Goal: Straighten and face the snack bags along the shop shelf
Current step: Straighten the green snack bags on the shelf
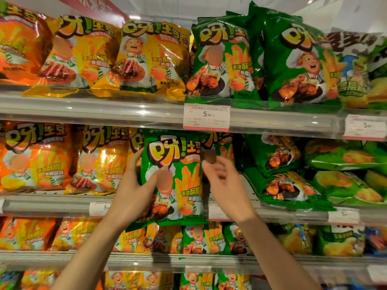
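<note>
We held the green snack bag (173,178) upright in our left hand (136,189), fingers curled round its edge. Our right hand (224,181) hung released just beside it

We read "呀!土豆" in large letters across the green snack bag (171,176) held upright in front of the middle shelf, with "香浓酥脆" and "吮指回味" lower on its face. The same "呀!土豆" title stands on the yellow bags (134,57) and the green bags (222,59) of the upper shelf. The price tag (206,117) on the upper shelf rail shows "5.90"; its smaller print is too fine for us. A second tag (364,127) farther right shows a "5".
</note>
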The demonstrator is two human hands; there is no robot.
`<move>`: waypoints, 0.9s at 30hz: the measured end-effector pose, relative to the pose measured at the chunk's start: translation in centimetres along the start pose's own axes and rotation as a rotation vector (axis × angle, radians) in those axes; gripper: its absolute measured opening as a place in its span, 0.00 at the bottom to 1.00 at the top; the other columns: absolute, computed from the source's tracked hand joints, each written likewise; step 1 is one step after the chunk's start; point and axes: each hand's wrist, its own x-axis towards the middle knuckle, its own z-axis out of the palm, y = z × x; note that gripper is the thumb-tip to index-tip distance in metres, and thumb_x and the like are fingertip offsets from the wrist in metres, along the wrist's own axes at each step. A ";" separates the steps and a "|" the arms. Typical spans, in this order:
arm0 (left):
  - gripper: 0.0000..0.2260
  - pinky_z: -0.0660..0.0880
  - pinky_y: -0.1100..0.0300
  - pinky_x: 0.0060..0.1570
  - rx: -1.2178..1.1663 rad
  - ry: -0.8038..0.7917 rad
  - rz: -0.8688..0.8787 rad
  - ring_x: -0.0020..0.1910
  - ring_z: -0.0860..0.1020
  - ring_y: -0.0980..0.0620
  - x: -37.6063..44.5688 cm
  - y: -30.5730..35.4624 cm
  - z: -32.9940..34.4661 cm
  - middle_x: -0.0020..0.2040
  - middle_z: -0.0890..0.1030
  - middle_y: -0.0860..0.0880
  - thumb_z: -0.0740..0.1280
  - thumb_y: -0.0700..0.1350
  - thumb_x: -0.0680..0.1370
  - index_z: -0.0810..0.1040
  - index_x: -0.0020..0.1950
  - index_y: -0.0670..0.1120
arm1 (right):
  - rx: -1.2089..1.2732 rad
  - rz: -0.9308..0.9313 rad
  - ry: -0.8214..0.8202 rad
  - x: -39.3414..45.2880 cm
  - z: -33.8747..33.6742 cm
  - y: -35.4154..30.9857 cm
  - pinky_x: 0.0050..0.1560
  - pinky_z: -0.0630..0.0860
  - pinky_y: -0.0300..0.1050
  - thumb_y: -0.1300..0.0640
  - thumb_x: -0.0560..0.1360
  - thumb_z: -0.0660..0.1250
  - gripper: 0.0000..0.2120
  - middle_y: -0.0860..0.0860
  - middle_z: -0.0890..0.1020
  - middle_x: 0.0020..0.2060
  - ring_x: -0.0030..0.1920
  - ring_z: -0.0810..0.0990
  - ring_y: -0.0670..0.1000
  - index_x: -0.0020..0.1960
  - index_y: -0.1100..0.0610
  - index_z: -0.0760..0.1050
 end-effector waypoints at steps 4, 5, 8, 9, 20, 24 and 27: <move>0.36 0.75 0.55 0.64 0.021 -0.035 0.017 0.62 0.76 0.68 0.0 0.1 2.4 0.65 0.75 0.66 0.68 0.64 0.73 0.58 0.79 0.60 | 0.154 0.102 -0.129 -1.0 1.7 -0.3 0.71 0.65 0.46 0.23 0.68 0.63 0.46 0.35 0.67 0.69 0.69 0.66 0.38 0.78 0.41 0.56; 0.36 0.74 0.53 0.66 0.036 -0.056 0.016 0.64 0.75 0.65 0.2 0.0 2.5 0.67 0.74 0.65 0.68 0.65 0.74 0.58 0.79 0.61 | 0.193 0.102 -0.118 -0.7 1.5 -0.1 0.70 0.70 0.48 0.28 0.70 0.67 0.39 0.34 0.73 0.67 0.67 0.71 0.38 0.75 0.40 0.61; 0.35 0.71 0.52 0.67 0.136 -0.067 0.025 0.67 0.73 0.59 0.7 -0.2 2.0 0.69 0.75 0.60 0.62 0.73 0.73 0.61 0.77 0.65 | 0.226 0.050 -0.024 0.7 0.1 0.1 0.53 0.80 0.44 0.37 0.73 0.71 0.19 0.37 0.83 0.49 0.50 0.82 0.36 0.61 0.38 0.71; 0.33 0.70 0.52 0.67 0.227 -0.022 0.071 0.68 0.72 0.58 0.9 -0.3 1.6 0.68 0.74 0.59 0.60 0.73 0.73 0.64 0.77 0.63 | 0.202 0.025 0.030 1.3 -0.4 0.1 0.48 0.78 0.42 0.37 0.73 0.70 0.18 0.39 0.83 0.47 0.47 0.82 0.36 0.59 0.39 0.71; 0.30 0.63 0.37 0.70 0.904 0.055 0.354 0.76 0.61 0.37 1.6 -3.5 0.1 0.77 0.65 0.39 0.59 0.63 0.78 0.73 0.74 0.46 | -0.449 -0.253 0.324 1.3 0.2 2.6 0.76 0.59 0.60 0.32 0.79 0.53 0.39 0.53 0.48 0.80 0.79 0.52 0.58 0.81 0.49 0.43; 0.30 0.60 0.41 0.71 0.908 0.059 0.362 0.78 0.58 0.40 1.7 -3.9 0.2 0.78 0.63 0.41 0.60 0.63 0.78 0.72 0.75 0.47 | -0.676 -0.281 0.181 0.0 1.2 3.5 0.79 0.51 0.60 0.24 0.73 0.53 0.47 0.52 0.33 0.80 0.80 0.35 0.54 0.81 0.44 0.37; 0.30 0.58 0.43 0.72 0.908 0.064 0.374 0.78 0.58 0.40 1.6 -4.1 0.3 0.79 0.62 0.41 0.61 0.61 0.78 0.71 0.75 0.47 | -0.687 -0.244 0.205 -0.2 1.8 4.0 0.78 0.55 0.62 0.24 0.74 0.53 0.47 0.52 0.31 0.79 0.80 0.33 0.54 0.81 0.43 0.34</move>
